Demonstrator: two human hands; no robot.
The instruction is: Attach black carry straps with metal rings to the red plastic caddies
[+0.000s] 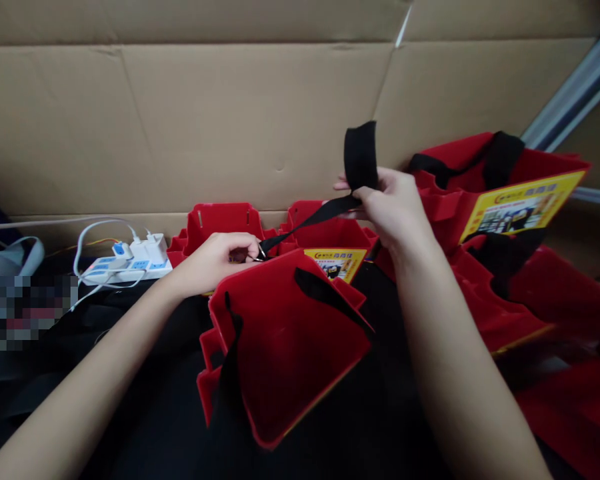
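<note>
black webbing, a strap (325, 212), runs taut between the two hands just above the red panel (290, 340), which sits tilted in front of the person over a dark lap or surface. the left hand (217, 260) is closed at the panel's upper left corner, fingertips pinched on a small metal clip (261, 252) at the strap's lower end. the right hand (393, 207), up and to the right of the panel, grips the strap's other end between thumb and fingers, and a loop of the strap (361, 157) stands upright above that hand. a second black strap piece (330, 293) lies across the panel's upper right edge. behind the panel stand more red pieces (223, 223) with slots in them, one with a yellow printed label (337, 261). right of the panel rests a red bag (505, 193) with black handles and a larger yellow label. left of the panel, a white power strip (130, 265) with plugged chargers and white cables lies near the base of a brown cardboard wall (205, 113), which fills the background beyond the panel.
</note>
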